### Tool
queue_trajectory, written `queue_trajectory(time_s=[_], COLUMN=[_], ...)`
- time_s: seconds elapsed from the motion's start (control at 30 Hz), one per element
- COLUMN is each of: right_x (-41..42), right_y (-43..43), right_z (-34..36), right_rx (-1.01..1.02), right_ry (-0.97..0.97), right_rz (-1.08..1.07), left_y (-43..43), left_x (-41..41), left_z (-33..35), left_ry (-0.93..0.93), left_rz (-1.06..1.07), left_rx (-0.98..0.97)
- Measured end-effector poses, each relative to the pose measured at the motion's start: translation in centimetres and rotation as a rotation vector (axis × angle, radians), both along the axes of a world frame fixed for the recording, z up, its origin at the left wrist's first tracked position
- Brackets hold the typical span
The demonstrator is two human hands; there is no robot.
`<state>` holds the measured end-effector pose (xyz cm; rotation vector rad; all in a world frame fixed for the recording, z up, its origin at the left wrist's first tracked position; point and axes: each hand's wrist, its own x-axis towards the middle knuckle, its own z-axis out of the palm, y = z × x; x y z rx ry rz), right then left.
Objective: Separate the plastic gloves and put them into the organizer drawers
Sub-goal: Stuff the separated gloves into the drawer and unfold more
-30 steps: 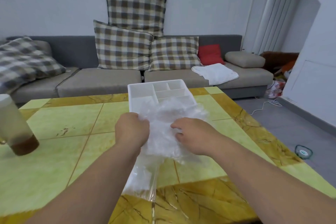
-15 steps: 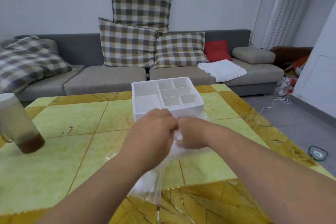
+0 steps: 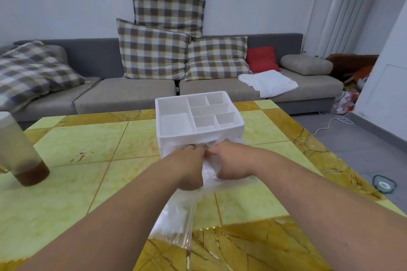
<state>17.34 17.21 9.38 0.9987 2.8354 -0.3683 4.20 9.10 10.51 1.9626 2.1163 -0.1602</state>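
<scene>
Head view: both hands meet just in front of the organizer (image 3: pixel 167 145), low at its front wall. Left hand (image 3: pixel 189 166) and right hand (image 3: pixel 230 164) are each curled, fingers closed on the plastic gloves (image 3: pixel 208 170), a crumpled wad of clear film bunched btwn them. The rest of the film hangs down from the hands to a clear bag (image 3: pixel 175 223) lying on the table (image 3: pixel 88 145). Whether a drawer is pulled out behind the knuckles can't be told.

Handling, as a judgement: the gloves look v. light, thin, limp and clingy, so layers prob stick together and slide off smooth skin. Best taken w/ a fingertip pinch at one edge or cuff, peeling one sheet off while the other hand holds the wad. Not fragile, but a hard tug may stretch them.

Surface: glossy yellow-green tiled top w/ amber marbled borders, hard and slick, so light film could skid. A jar (image 3: pixel 21 152) w/ brown liquid stands at far left, well apart.

Room: grey sofa (image 3: pixel 123 94) w/ checked cushions (image 3: pixel 154 50), a red cushion (image 3: pixel 262 58), a white towel (image 3: pixel 269 82), and a cable (image 3: pixel 330 121) on the floor at right
</scene>
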Motion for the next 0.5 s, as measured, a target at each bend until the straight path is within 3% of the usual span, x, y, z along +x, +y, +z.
queue_trajectory(time_s=[0.13, 0.23, 0.33, 0.5], right_x=[1.3, 2.2, 1.6, -0.2], right_y=[0.2, 0.0, -1.3, -0.7], right_z=[1.0, 1.5, 1.3, 0.7], right_rx=[-0.027, 0.079, 0.177, 0.084], right_ry=[0.009, 0.057, -0.079, -0.122], right_rz=[-0.086, -0.178, -0.193, -0.147], left_y=[0.5, 0.8, 0.7, -0.5], left_x=[0.1, -0.2, -0.6, 0.0], left_z=[0.2, 0.2, 0.6, 2.1], left_ry=[0.058, 0.040, -0.031, -0.047], left_rz=[0.009, 0.011, 0.020, 0.051], left_rx=[-0.055, -0.064, -0.068, -0.025])
